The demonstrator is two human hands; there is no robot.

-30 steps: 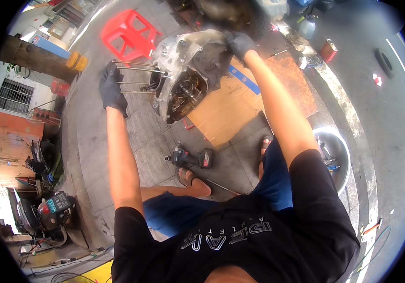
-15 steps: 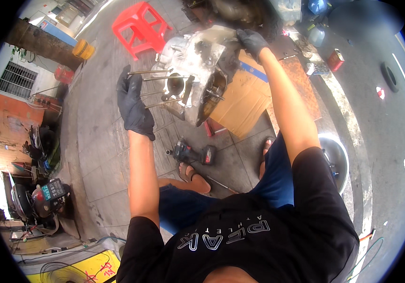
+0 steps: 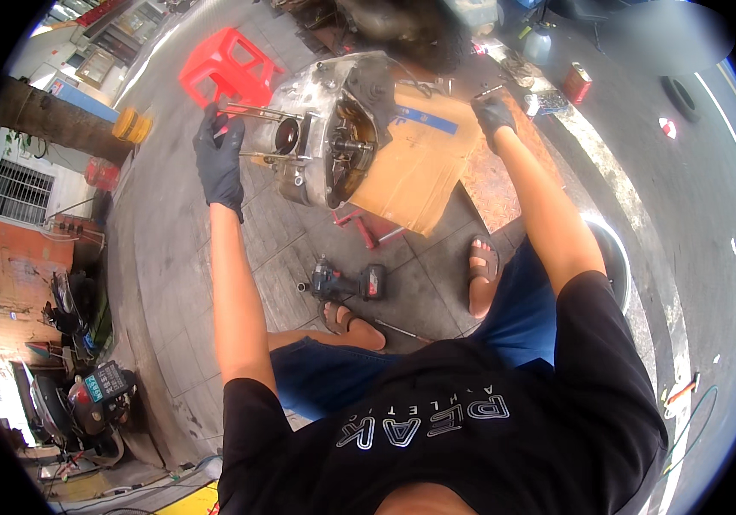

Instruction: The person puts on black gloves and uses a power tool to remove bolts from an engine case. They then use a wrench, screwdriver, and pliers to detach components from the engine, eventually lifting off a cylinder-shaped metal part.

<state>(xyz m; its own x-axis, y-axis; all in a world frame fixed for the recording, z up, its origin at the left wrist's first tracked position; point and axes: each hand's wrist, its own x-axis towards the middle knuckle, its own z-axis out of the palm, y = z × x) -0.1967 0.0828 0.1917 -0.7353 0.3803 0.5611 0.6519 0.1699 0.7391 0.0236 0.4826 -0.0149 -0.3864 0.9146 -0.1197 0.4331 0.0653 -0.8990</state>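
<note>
A grey motorcycle engine block (image 3: 312, 103) is tilted above the paving, its open side with a shaft showing toward the right. Long metal studs stick out of its left end. My left hand (image 3: 219, 161), in a black glove, is closed round the end of the upper studs. Well to the right of the block, my gloved right hand (image 3: 495, 117) is over the far edge of a rusty plate (image 3: 505, 180). Its fingers are curled, and I cannot make out what is in them. Flattened cardboard (image 3: 424, 184) lies beneath and right of the block.
Near my feet lie a cordless impact wrench (image 3: 346, 281) and a thin rod (image 3: 401, 330). A red metal stand (image 3: 364, 227) shows by the cardboard. A red plastic stool (image 3: 226, 69) is at the far left, a red can (image 3: 577, 84) at the far right, a metal basin (image 3: 612, 257) beside my right arm.
The engine block has turned, so its open side shows more, and it sits further left. My right hand has let go of it and moved right. My left hand stays at the studs.
</note>
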